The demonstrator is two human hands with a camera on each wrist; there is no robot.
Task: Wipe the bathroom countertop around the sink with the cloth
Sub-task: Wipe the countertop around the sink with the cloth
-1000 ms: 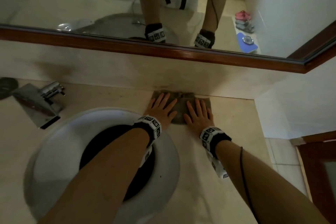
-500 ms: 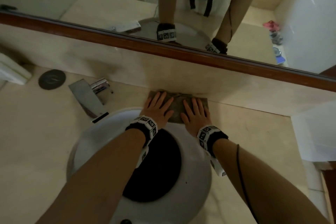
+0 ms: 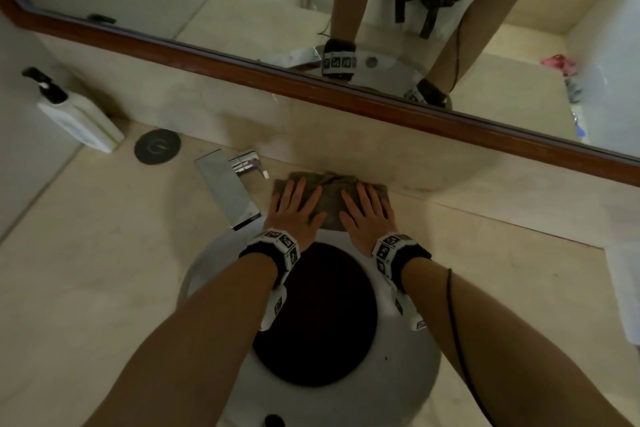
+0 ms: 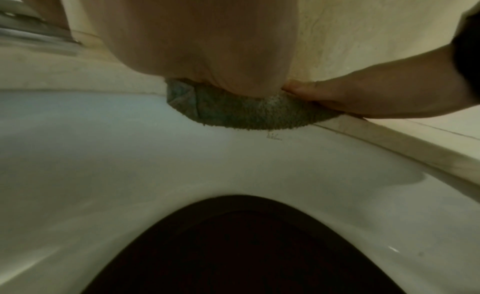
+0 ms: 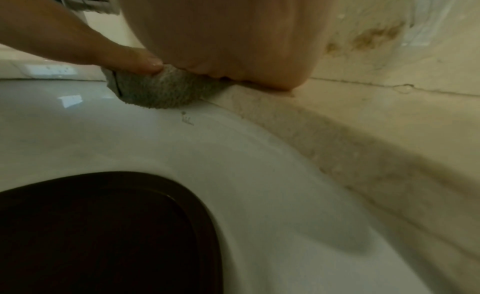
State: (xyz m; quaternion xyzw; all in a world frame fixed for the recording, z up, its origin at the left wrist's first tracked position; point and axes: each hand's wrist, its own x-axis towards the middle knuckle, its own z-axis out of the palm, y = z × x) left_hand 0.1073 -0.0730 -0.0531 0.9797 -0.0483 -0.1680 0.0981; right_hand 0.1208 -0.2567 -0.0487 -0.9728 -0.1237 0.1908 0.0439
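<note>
Both hands lying flat, fingers straight: left hand point(image 3: 294, 210) & right hand point(image 3: 367, 215) pressing cloth point(image 3: 330, 199) on table point(image 3: 104, 253) behind sink point(image 3: 214, 263), cloth edge overhanging rim. Faucet point(image 3: 230, 189) just left; soap bottle point(image 3: 78, 118), round cap point(image 3: 157, 146) further left.

- Sink point(image 4: 259, 165): small dark mark on the white rim just below the cloth point(image 4: 246, 113); shows in both wrist views, too small and blurred to read.
- Bottle point(image 3: 78, 121): pale label, no wording legible.
- Round disc point(image 3: 157, 146): light curl-shaped symbol at its centre, not a readable letter.
- Wristbands point(image 3: 277, 246): black-and-white square code markers, no text.
</note>
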